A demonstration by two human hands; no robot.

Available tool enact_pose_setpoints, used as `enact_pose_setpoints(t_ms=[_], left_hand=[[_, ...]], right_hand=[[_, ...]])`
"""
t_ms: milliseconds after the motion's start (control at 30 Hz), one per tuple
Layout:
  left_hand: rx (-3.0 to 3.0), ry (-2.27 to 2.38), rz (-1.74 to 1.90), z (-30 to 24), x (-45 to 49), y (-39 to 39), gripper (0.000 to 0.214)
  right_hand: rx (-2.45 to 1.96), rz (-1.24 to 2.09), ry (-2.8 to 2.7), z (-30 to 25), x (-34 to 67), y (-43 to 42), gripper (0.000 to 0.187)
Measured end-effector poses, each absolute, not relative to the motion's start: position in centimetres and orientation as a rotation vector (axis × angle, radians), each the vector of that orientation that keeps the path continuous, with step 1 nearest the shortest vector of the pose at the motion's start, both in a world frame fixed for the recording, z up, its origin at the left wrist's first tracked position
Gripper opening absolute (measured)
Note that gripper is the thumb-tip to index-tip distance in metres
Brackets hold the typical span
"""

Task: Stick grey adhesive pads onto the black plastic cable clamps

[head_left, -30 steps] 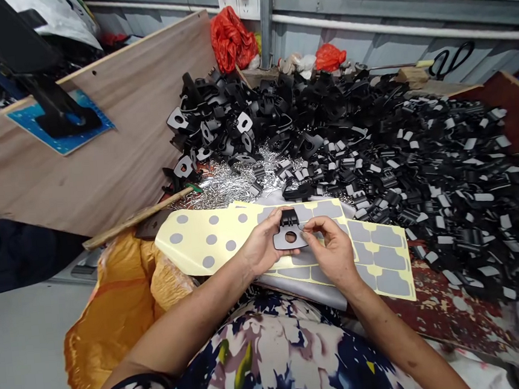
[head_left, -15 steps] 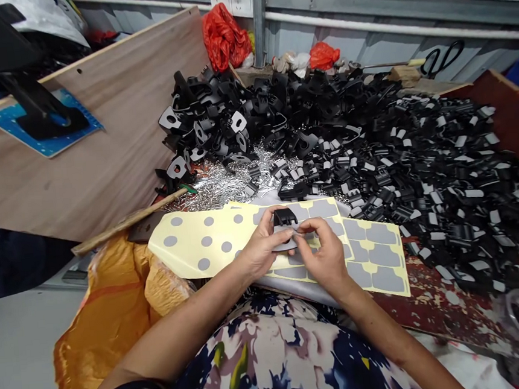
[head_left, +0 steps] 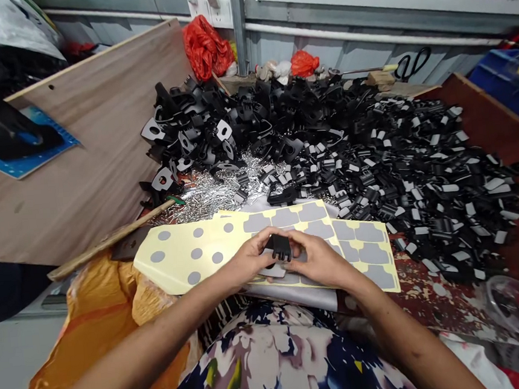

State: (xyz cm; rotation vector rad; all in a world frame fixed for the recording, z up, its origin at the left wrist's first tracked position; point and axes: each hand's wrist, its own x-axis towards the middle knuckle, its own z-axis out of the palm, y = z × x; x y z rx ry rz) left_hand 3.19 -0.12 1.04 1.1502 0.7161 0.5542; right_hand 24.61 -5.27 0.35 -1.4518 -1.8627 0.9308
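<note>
Between my two hands is a black plastic clip part (head_left: 281, 247) with comb-like teeth and a pale grey flat face below them. My left hand (head_left: 249, 259) is closed on its left side, thumb across the front. From the right, my right hand (head_left: 317, 259) grips the same part with thumb and fingers. Fingers hide much of it. Beneath the hands lies a yellow sticker sheet (head_left: 173, 250) with grey dots at left and larger grey shapes at right. A second yellow sheet (head_left: 354, 248) shows under its right end.
Behind the sheets are a heap of small metal pieces (head_left: 214, 192) and a big pile of black plastic parts (head_left: 375, 166). A wooden stick (head_left: 118, 240) and a wooden board (head_left: 94, 130) stand left. A clear plastic tub (head_left: 508, 306) sits right.
My right hand has gone from a fingertip pinch at the part's front to a hold on its right side. The part has turned. The view has swung slightly right.
</note>
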Motion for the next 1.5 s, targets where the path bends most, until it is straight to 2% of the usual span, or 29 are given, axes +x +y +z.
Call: enact_pose_setpoints(t_ms=[67,100,200,267,333,433,500,567,633,700,833,1000,1167,1233,1300,1400,1500], left_hand=[[1.14,0.764,0.461,3.8,1.4,2.7,0.036],[1.13,0.799,0.523,5.6,0.3,4.4,0.042],[1.058,0.765,1.09,11.2,-2.9,9.8,0.056],[1.009,0.782,1.276,13.2,-4.1,11.8,0.057],[0.954,0.802,1.252,12.7,-4.0,11.8,0.05],[0.824,0.86,0.919,8.4,-1.5,8.5,0.046],[0.683,0.884,0.804,5.2,0.9,5.5,0.06],[0.571,0.838,0.853,3.0,3.0,3.1,0.075],[0.533,0.811,0.937,1.9,4.2,2.0,0.079],[0.552,0.86,0.972,1.4,4.3,2.1,0.073],[0.611,0.978,0.983,0.6,2.7,3.5,0.057],[0.608,1.014,0.893,-1.0,1.2,4.3,0.055],[0.58,0.97,0.915,-1.7,1.2,4.7,0.055],[0.575,0.971,0.932,-1.5,1.1,4.6,0.056],[0.578,0.954,0.942,-0.9,1.1,4.2,0.057],[0.551,0.833,0.893,0.4,1.2,2.9,0.055],[0.513,0.703,0.819,1.6,1.7,1.7,0.049]], right_hand=[[-1.544,0.715,-1.974,1.3,25.8,-3.6,0.012],[-1.583,0.532,-1.991,1.6,26.3,-2.5,0.014],[-1.614,0.073,-2.041,1.6,27.3,1.5,0.035],[-1.618,-0.06,-2.145,1.0,27.5,4.0,0.044],[-1.643,-0.133,-2.227,0.3,27.5,5.8,0.042],[-1.696,-0.2,-2.226,-0.1,26.7,6.0,0.031],[-1.647,-0.27,-2.192,0.0,25.5,4.5,0.027],[-1.493,-0.309,-2.202,0.2,23.8,2.1,0.025],[-1.284,-0.243,-2.227,0.0,22.0,-0.4,0.025],[-1.159,-0.052,-2.163,-0.6,20.8,-2.6,0.029],[-1.284,0.372,-1.839,-2.6,20.4,-4.7,0.036],[-1.426,0.669,-1.787,-3.7,21.3,-4.8,0.031],[-1.178,1.396,-1.74,-1.4,23.9,-4.4,0.017],[-0.992,1.561,-1.642,-0.5,24.6,-4.4,0.02],[-0.999,1.425,-1.48,0.0,24.6,-4.4,0.022],[-1.199,1.017,-1.327,0.2,23.5,-4.2,0.023],[-1.279,0.855,-1.334,0.3,22.2,-3.9,0.026]])
